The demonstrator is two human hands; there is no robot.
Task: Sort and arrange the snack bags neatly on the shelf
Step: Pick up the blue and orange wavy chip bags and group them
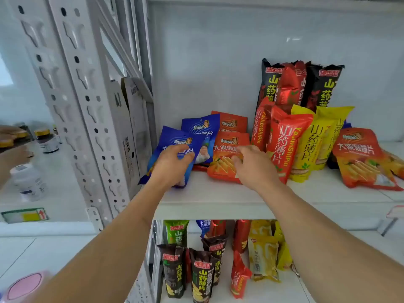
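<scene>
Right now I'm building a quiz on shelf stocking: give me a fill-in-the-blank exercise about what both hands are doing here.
1. The left hand rests on a ____ snack bag.
2. The right hand touches an ____ flat bag.
3. The tall yellow bags stand to the ____ of the tall red bag.
4. Behind them stand tall black bags and a ____ one.

Missing words: blue; orange; right; red

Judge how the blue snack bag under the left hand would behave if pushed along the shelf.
The blue snack bag looks puffy and glossy, so probably light and slippery. Leaning loosely on the bag behind, it may flop. The left hand rests on it.
</scene>
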